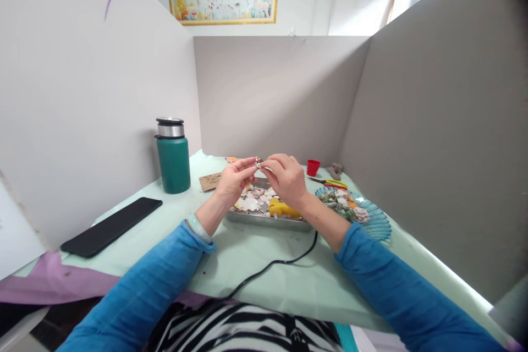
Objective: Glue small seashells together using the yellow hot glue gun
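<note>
A small brown-and-white shell piece (258,163) is held up between both hands, above the metal tray (270,221). Thumb and fingers of my left hand (234,180) pinch it from the left. From the right, the fingertips of my right hand (287,179) close on its other side, partly hiding it. Loose shells (249,203) fill the tray below. Among them lies a yellow glue gun (282,209), partly covered by my right wrist.
A blue ribbed plate (377,220) of shells and stones stands right, near scissors (330,182) and a red cup (313,168). A black cord (272,265) crosses the front. Left are a green bottle (173,159), a black flat object (113,226) and brown card (209,181). Grey panels (280,93) enclose the table.
</note>
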The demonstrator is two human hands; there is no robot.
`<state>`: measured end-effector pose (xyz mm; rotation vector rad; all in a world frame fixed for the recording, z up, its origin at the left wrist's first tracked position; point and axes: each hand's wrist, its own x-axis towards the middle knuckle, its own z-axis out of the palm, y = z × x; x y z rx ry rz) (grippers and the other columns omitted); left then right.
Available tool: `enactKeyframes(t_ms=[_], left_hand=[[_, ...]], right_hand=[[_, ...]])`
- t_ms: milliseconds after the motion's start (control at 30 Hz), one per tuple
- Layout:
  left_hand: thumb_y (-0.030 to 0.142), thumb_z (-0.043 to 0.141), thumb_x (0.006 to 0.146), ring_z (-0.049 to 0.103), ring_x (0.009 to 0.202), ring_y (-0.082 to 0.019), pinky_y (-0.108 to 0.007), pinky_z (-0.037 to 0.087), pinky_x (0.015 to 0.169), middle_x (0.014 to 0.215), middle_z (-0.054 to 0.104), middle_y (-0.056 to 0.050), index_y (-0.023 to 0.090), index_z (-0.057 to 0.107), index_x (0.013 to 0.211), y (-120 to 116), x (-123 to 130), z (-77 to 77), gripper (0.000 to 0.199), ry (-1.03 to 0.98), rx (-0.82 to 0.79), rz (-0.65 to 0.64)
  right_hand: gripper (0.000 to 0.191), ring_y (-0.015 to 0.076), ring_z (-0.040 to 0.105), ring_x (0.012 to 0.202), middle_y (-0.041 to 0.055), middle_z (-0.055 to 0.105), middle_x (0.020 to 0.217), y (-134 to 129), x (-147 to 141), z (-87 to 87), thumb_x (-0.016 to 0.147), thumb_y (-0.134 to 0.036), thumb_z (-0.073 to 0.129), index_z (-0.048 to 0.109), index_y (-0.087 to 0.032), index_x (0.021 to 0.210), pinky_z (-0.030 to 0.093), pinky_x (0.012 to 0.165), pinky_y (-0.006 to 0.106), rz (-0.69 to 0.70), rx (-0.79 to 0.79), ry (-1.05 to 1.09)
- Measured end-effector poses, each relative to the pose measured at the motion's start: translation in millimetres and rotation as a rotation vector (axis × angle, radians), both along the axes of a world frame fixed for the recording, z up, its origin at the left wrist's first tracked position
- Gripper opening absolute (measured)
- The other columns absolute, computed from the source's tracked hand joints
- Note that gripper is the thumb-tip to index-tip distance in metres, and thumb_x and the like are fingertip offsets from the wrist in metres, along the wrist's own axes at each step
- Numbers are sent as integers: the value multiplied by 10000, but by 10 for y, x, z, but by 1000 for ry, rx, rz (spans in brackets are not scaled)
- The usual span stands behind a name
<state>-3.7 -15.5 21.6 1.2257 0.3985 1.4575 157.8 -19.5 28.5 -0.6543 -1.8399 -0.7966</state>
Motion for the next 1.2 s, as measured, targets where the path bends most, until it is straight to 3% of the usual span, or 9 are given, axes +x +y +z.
enactKeyframes(t_ms=[467, 1200], left_hand=[[210, 756, 652, 496, 523, -56, -216, 443, 531, 646, 568, 11, 108, 646, 823, 54, -37, -31, 227, 21, -68, -107], [199, 747, 637, 556, 554, -89, -234, 455, 507, 695, 618, -16, 111, 626, 812, 17, -36, -14, 230, 66, -96, -129]], right_hand=[[155, 147, 552, 841, 47, 646, 907, 18, 14, -41, 915, -259, 467, 605, -197, 879, 334, 722, 296, 23, -15, -54], [179, 131, 565, 823, 33, 655, 895, -9, 3, -30, 920, -267, 465, 629, -215, 871, 328, 720, 288, 67, -94, -71]])
